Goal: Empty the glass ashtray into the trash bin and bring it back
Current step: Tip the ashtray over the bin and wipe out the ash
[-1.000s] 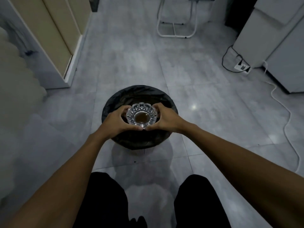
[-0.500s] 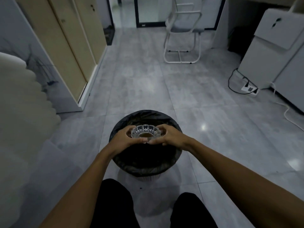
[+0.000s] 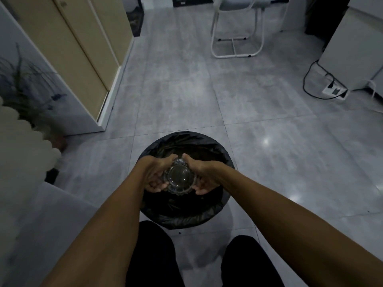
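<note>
We hold the glass ashtray (image 3: pixel 179 180) in both hands over the open mouth of the trash bin (image 3: pixel 224 200). The ashtray is tipped away from us, so its round, smooth underside faces the camera and its scalloped rim shows at the lower edge. Our left hand (image 3: pixel 154 175) clasps its left side and our right hand (image 3: pixel 202 177) its right side; the fingers (image 3: pixel 158 185) of each hand are curled closed around the rim, thumbs meeting near the top edge. Whether anything is inside the ashtray we cannot tell from this side.

The bin is round, lined with a black plastic bag whose edge folds over the rim. It stands on a grey tiled floor (image 3: pixel 259 141), just in front of our knees (image 3: pixel 157 253), which are in dark trousers. The bin's inside is too dark to make out.

Well beyond the bin, a white tube-frame chair (image 3: pixel 237 34) stands near the far wall. To the right, a white power strip (image 3: pixel 334 92) lies on the floor with a black cable (image 3: pixel 306 79) looping from it, beside a pale cabinet (image 3: pixel 356 48). To the left are beige cupboard doors (image 3: pixel 83 48).

No brand, label or writing can be read on anything in view.
</note>
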The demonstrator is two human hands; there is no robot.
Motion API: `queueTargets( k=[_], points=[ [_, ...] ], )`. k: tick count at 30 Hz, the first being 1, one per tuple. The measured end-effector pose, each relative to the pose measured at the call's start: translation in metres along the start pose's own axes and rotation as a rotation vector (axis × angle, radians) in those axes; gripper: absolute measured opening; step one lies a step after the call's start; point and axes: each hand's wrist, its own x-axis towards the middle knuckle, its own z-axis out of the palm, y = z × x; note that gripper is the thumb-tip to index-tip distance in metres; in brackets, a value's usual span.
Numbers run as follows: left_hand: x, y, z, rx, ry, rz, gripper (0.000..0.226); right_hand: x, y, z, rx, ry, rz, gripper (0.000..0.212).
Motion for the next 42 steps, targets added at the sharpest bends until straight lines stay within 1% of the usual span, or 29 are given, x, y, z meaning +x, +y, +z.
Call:
queueTargets(
  k=[4, 6, 8, 11, 14, 16, 18, 20, 21, 23, 25, 31, 35, 37, 38, 39, 40, 41, 42],
  points=[
    [0.006, -0.004, 0.010, -0.085, -0.010, 0.014, 0.101, -0.003, 0.001, 0.000, -0.082, 0.014, -0.029, 0.109],
    [0.008, -0.008, 0.018, -0.157, -0.012, 0.020, 0.107, -0.003, 0.002, 0.004, -0.077, 0.043, -0.045, 0.109],
    [0.009, -0.013, 0.026, -0.238, -0.048, 0.020, 0.115, 0.004, 0.006, 0.008, -0.039, 0.103, -0.089, 0.110],
    [0.008, -0.018, 0.033, -0.341, -0.112, 0.063, 0.115, 0.017, 0.018, 0.019, 0.196, 0.175, -0.194, 0.123],
    [0.001, -0.017, 0.036, -0.351, -0.169, 0.118, 0.112, 0.029, 0.030, 0.035, 0.371, 0.355, -0.301, 0.138],
    [-0.007, -0.015, 0.035, -0.343, -0.183, 0.151, 0.111, 0.033, 0.035, 0.045, 0.529, 0.393, -0.357, 0.137],
    [-0.014, -0.014, 0.034, -0.344, -0.195, 0.190, 0.104, 0.031, 0.036, 0.048, 0.668, 0.362, -0.387, 0.127],
    [-0.021, -0.014, 0.032, -0.328, -0.225, 0.221, 0.100, 0.034, 0.037, 0.045, 0.745, 0.327, -0.412, 0.115],
    [-0.023, -0.015, 0.031, -0.310, -0.240, 0.230, 0.100, 0.035, 0.037, 0.043, 0.783, 0.303, -0.422, 0.113],
    [-0.028, -0.016, 0.029, -0.277, -0.255, 0.239, 0.100, 0.036, 0.036, 0.041, 0.830, 0.261, -0.435, 0.117],
    [-0.031, -0.019, 0.028, -0.246, -0.262, 0.249, 0.099, 0.036, 0.035, 0.039, 0.833, 0.235, -0.446, 0.120],
    [-0.031, -0.018, 0.023, -0.171, -0.240, 0.295, 0.091, 0.037, 0.032, 0.034, 0.805, 0.149, -0.465, 0.118],
    [-0.028, -0.020, 0.020, -0.150, -0.282, 0.320, 0.084, 0.038, 0.030, 0.032, 0.725, 0.162, -0.446, 0.116],
    [-0.027, -0.021, 0.012, -0.062, -0.307, 0.351, 0.077, 0.039, 0.029, 0.031, 0.666, 0.173, -0.422, 0.106],
    [-0.026, -0.021, 0.005, 0.005, -0.280, 0.360, 0.073, 0.041, 0.028, 0.029, 0.624, 0.178, -0.410, 0.100],
    [-0.021, -0.021, -0.004, 0.068, -0.207, 0.368, 0.068, 0.042, 0.028, 0.028, 0.564, 0.189, -0.411, 0.098],
    [-0.014, -0.023, -0.013, 0.113, -0.071, 0.385, 0.062, 0.043, 0.028, 0.028, 0.474, 0.217, -0.426, 0.100],
    [-0.003, -0.026, -0.021, 0.149, 0.131, 0.403, 0.056, 0.044, 0.028, 0.027, 0.347, 0.267, -0.455, 0.107],
    [0.012, -0.031, -0.028, 0.196, 0.401, 0.420, 0.054, 0.044, 0.029, 0.026, 0.183, 0.329, -0.502, 0.115]
  ],
)
